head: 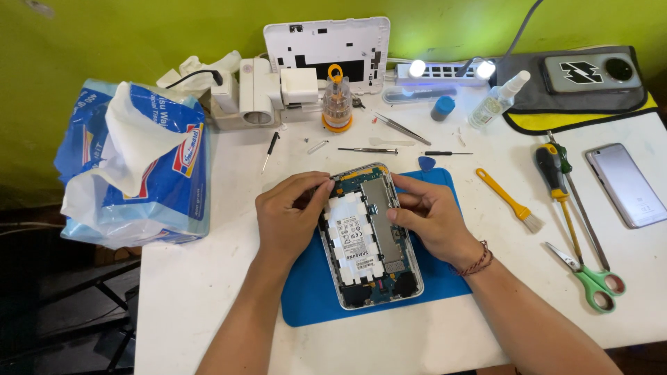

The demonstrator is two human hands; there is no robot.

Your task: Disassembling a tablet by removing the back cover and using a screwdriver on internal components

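The opened tablet (370, 235) shows a silvery metal frame, a matt white battery label and a dull metal shield, lying on a smooth matt blue rubbery mat (310, 298) over the matt white table (208, 292), beside a glossy blue-and-white plastic tissue pack (139, 167) with soft paper tissue.

Two bare forearms, no sleeves, right hand (434, 219) with a red braided cord bracelet (478, 260) at the wrist

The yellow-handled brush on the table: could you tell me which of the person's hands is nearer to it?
Right. The right hand rests on the opened tablet, with the yellow-handled brush lying just beyond it on the table. The left hand is at the tablet's far edge, farther away.
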